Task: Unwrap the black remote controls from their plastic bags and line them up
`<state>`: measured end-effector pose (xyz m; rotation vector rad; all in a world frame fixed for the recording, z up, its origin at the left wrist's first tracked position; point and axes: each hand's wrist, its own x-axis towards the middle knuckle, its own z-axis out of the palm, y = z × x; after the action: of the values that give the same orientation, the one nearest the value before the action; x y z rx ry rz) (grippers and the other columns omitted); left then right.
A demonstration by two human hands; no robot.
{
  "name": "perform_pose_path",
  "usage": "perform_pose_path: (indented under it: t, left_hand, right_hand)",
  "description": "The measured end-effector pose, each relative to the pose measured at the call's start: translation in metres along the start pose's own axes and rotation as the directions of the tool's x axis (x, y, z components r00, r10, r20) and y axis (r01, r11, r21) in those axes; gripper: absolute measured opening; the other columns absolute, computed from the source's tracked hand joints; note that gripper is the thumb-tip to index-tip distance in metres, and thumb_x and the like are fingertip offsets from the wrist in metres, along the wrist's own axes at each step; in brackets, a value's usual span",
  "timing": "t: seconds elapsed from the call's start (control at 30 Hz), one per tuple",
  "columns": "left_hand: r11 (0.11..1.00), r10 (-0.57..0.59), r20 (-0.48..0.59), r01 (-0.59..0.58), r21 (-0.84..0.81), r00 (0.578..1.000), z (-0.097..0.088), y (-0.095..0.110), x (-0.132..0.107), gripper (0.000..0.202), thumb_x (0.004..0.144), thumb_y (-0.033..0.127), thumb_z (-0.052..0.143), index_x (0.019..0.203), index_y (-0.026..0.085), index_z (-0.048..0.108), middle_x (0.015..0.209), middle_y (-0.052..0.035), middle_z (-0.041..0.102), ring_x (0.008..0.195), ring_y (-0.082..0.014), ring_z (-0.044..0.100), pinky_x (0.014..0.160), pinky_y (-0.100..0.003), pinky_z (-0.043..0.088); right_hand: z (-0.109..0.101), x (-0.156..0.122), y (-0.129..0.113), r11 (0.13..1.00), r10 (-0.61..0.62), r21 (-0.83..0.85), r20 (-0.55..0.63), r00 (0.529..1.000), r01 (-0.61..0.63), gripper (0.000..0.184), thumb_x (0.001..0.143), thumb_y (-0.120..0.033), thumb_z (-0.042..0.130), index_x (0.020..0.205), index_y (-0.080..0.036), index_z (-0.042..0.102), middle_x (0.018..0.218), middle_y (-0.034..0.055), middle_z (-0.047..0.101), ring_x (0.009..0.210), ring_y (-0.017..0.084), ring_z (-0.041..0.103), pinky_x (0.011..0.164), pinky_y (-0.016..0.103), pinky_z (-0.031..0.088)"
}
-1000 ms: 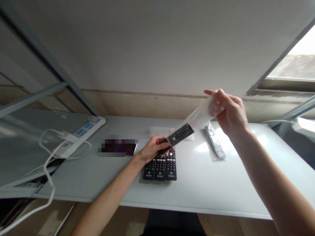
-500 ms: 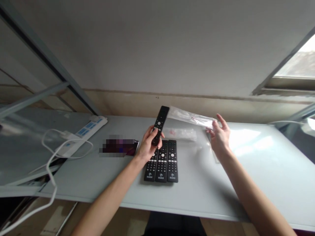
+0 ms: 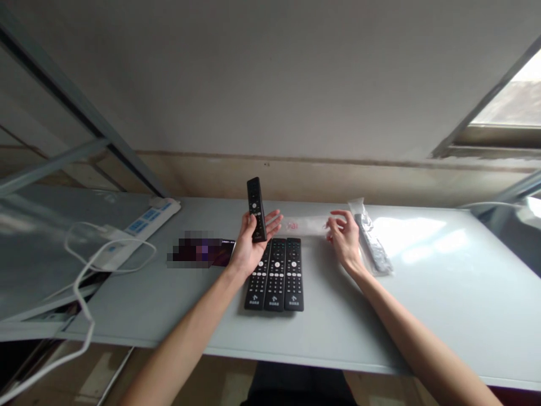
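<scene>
My left hand holds a black remote control nearly upright above the table, thumb pressed on its front and the other fingers spread behind it. Below it, three more black remotes lie side by side, the left one partly covered by that hand. My right hand hovers with loosely curved, parted fingers at the right end of a clear plastic sleeve with red print; nothing shows in its grip. Just right of this hand lies a remote in a clear bag.
A phone, partly blurred out, lies left of the remotes. Farther left are a white power strip and a looped white cable. The grey table meets a wall at the back; metal frame bars rise at left.
The plastic sleeve my right hand held up is no longer raised, and that hand has moved left and lower. My left hand has shifted slightly left, turning the remote more upright and spreading its fingers.
</scene>
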<state>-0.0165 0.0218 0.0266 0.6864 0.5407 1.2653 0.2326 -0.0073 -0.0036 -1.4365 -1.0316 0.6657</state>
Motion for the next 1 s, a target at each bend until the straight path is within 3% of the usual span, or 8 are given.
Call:
perform_pose_path:
  t: [0.07, 0.13, 0.23, 0.4, 0.67, 0.77, 0.87, 1.0]
  left_hand:
    - [1.0, -0.014, -0.02, 0.014, -0.026, 1.0, -0.001, -0.001, 0.001, 0.045, 0.093, 0.043, 0.084, 0.109, 0.027, 0.046, 0.128, -0.01, 0.077, 0.125, -0.0295, 0.074, 0.11, -0.046, 0.056]
    - [0.999, -0.029, -0.048, 0.027, -0.047, 0.998, -0.003, -0.002, 0.003, 0.043, 0.093, 0.042, 0.084, 0.109, 0.027, 0.047, 0.13, -0.0103, 0.076, 0.127, -0.0301, 0.073, 0.113, -0.049, 0.054]
    - [0.997, -0.052, -0.096, 0.045, -0.07, 0.994, -0.008, -0.003, 0.004, 0.04, 0.094, 0.041, 0.083, 0.108, 0.026, 0.048, 0.131, -0.0122, 0.075, 0.13, -0.0317, 0.071, 0.115, -0.054, 0.051]
    - [0.993, -0.085, -0.158, 0.071, -0.094, 0.984, -0.015, -0.008, 0.008, 0.039, 0.093, 0.04, 0.082, 0.107, 0.026, 0.049, 0.134, -0.0129, 0.072, 0.137, -0.0323, 0.065, 0.117, -0.059, 0.047]
    - [0.998, -0.04, -0.104, 0.044, 0.038, 0.994, -0.011, -0.006, 0.006, 0.037, 0.094, 0.042, 0.081, 0.113, 0.028, 0.053, 0.127, -0.0055, 0.074, 0.123, -0.0237, 0.07, 0.103, -0.044, 0.056]
    - [0.97, -0.021, 0.045, 0.009, 0.243, 0.999, -0.001, -0.003, -0.003, 0.036, 0.095, 0.042, 0.079, 0.118, 0.027, 0.055, 0.1, -0.001, 0.076, 0.085, -0.016, 0.072, 0.079, -0.029, 0.056]
    - [0.863, -0.07, 0.229, -0.057, 0.503, 0.971, 0.009, -0.002, -0.014, 0.033, 0.097, 0.045, 0.076, 0.117, 0.024, 0.059, 0.097, -0.0016, 0.075, 0.077, -0.0145, 0.069, 0.073, -0.026, 0.052]
    - [0.645, -0.126, 0.415, -0.244, 0.725, 0.901, 0.019, -0.003, -0.026, 0.026, 0.103, 0.044, 0.067, 0.113, 0.021, 0.061, 0.106, -0.0057, 0.076, 0.096, -0.0199, 0.071, 0.085, -0.03, 0.053]
  right_hand:
    - [-0.001, -0.001, -0.001, 0.991, -0.077, -0.111, -0.063, 0.995, 0.07, 0.037, 0.098, -0.05, 0.063, 0.122, -0.023, 0.064, 0.11, 0.0112, 0.069, 0.092, 0.025, 0.067, 0.082, 0.044, 0.059]
    - [-0.001, -0.004, -0.003, 0.921, -0.252, -0.323, -0.076, 0.965, 0.216, 0.038, 0.1, -0.043, 0.061, 0.134, -0.025, 0.065, 0.142, 0.0168, 0.059, 0.128, 0.033, 0.059, 0.108, 0.058, 0.05]
    - [0.0, -0.012, -0.002, 0.684, -0.453, -0.557, 0.181, 0.873, 0.471, 0.049, 0.109, -0.035, 0.046, 0.158, -0.031, 0.052, 0.167, 0.0129, 0.044, 0.157, 0.034, 0.037, 0.124, 0.062, 0.036]
    - [0.004, -0.022, 0.014, 0.548, -0.235, -0.585, 0.579, 0.781, 0.598, 0.058, 0.114, -0.046, 0.032, 0.17, -0.031, 0.037, 0.175, 0.0064, 0.038, 0.167, 0.033, 0.019, 0.133, 0.063, 0.022]
    - [0.003, -0.022, 0.011, 0.624, -0.15, -0.566, 0.591, 0.793, 0.539, 0.066, 0.113, -0.059, 0.027, 0.166, -0.025, 0.046, 0.179, 0.01, 0.03, 0.168, 0.038, 0.01, 0.133, 0.067, 0.016]
    - [0.007, -0.029, -0.009, 0.788, -0.239, -0.401, 0.499, 0.833, 0.467, 0.062, 0.112, -0.06, 0.033, 0.162, -0.029, 0.051, 0.166, 0.0132, 0.051, 0.158, 0.036, 0.04, 0.127, 0.064, 0.031]
    - [0.014, -0.039, -0.027, 0.96, -0.213, -0.079, 0.415, 0.884, 0.269, 0.052, 0.108, -0.063, 0.045, 0.136, -0.028, 0.071, 0.115, 0.0093, 0.075, 0.109, 0.027, 0.07, 0.1, 0.047, 0.055]
    - [0.014, -0.046, -0.035, 0.977, -0.057, 0.211, 0.423, 0.904, -0.038, 0.051, 0.103, -0.063, 0.059, 0.075, -0.021, 0.063, 0.067, 0.0003, 0.06, 0.064, 0.015, 0.056, 0.067, 0.031, 0.049]
